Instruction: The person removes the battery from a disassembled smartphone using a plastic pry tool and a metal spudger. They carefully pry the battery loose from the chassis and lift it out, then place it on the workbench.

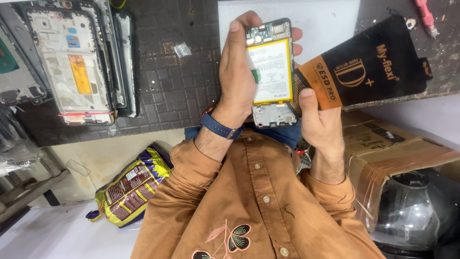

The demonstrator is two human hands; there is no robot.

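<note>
Left hand point(237, 76) is clamped around an open phone point(270, 72), back cover off, yellow-edged battery facing up, fingers wrapped over its far side. Phone is held in the air over the near edge of the counter point(177, 91), not resting on it. Right hand point(318, 122) pinches a black and orange sleeve point(378, 62), thumb on top; the sleeve's end overlaps the phone's right side. Blue watch point(220, 127) on left wrist. Bare phone frame point(72, 62) lies at the counter's left end. Pink tool point(425, 17) at far right corner. Snack bag point(132, 187) and cardboard box point(383, 148) on the floor below.
</note>
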